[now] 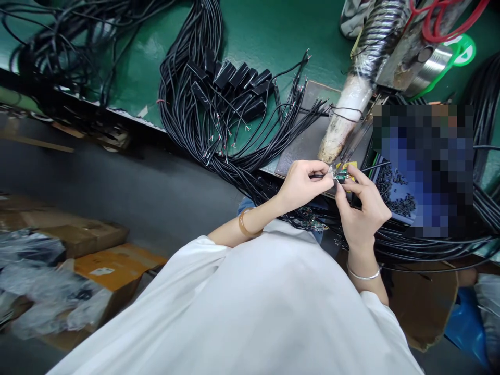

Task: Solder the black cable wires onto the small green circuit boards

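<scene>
In the head view my left hand [302, 183] pinches the stripped end of a black cable [317, 176]. Closed on a small green circuit board [342, 175], my right hand [364, 204] keeps it at the cable's wire ends. The fingertips of both hands nearly meet just below the white tip of an exhaust hose [338, 127]. Thin metal rods come down beside that hose to the board; fingers partly hide the contact point. A yellow piece [352, 167] lies behind the board. Several more circuit boards on cables [314, 224] hang at the bench edge near my lap.
Bundled black cables [183, 114] and black plastic housings [238, 78] lie on the green bench [281, 31]. A solder spool [433, 70] hangs at upper right. Beside my right hand is a bin of small black parts [398, 198], partly pixelated. Cardboard boxes [113, 265] stand at lower left.
</scene>
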The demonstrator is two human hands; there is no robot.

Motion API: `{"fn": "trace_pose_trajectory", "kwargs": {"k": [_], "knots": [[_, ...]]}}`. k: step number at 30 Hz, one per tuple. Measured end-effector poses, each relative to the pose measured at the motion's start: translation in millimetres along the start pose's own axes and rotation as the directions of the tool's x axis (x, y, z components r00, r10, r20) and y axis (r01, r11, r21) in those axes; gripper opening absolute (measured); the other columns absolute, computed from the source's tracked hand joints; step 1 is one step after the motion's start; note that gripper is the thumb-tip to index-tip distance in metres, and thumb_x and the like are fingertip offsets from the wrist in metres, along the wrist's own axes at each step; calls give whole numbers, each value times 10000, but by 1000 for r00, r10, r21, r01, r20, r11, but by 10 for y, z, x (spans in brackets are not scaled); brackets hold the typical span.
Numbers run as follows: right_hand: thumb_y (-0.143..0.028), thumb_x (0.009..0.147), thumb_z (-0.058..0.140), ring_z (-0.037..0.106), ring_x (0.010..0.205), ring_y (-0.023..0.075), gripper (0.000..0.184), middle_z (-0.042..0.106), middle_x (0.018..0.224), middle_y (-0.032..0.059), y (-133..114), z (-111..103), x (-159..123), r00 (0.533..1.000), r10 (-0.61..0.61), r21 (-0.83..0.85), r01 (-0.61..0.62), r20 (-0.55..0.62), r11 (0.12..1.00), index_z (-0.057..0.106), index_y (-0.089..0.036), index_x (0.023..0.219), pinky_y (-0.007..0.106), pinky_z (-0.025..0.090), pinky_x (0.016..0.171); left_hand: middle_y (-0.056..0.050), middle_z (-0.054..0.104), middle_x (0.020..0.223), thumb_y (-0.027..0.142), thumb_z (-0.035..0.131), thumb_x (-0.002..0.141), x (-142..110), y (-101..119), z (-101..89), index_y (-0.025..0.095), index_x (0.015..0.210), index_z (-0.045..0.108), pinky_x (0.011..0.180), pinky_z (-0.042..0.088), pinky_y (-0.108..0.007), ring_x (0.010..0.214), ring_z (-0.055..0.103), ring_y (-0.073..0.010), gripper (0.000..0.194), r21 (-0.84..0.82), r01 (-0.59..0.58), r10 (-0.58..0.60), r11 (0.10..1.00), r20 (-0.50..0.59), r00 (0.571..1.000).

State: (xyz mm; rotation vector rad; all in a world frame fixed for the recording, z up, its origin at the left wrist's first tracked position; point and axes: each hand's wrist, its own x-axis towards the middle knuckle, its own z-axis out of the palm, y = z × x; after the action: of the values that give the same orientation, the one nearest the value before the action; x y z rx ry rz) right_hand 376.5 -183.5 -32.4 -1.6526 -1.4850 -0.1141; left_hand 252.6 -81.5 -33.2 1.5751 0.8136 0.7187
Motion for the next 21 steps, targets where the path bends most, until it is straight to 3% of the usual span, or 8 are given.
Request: {"fn": "trace_pose_trajectory", "kwargs": {"k": [8, 21], "knots": [[-182, 888, 664, 768, 929, 188, 72, 729, 1242, 70, -8, -18, -25, 998, 24, 20, -25, 49, 999, 607, -225, 888, 314, 638, 820, 30, 330, 597, 214, 545, 776, -8, 39, -45, 152, 565, 443, 570, 256, -245, 610, 301, -81, 242, 79, -8, 6, 997, 30, 1000], [-174, 867, 707, 749, 1044, 205, 83, 732, 1241, 59, -32, -17, 5, 1000, 19, -13, -19, 7, 1000, 655, -229, 902, 330, 623, 920, 30, 357, 610, 215, 545, 793, -29, 76, -16, 145, 590, 487, 561, 279, -225, 615, 328, -80, 223, 70, -11, 10, 997, 7, 1000]]}}
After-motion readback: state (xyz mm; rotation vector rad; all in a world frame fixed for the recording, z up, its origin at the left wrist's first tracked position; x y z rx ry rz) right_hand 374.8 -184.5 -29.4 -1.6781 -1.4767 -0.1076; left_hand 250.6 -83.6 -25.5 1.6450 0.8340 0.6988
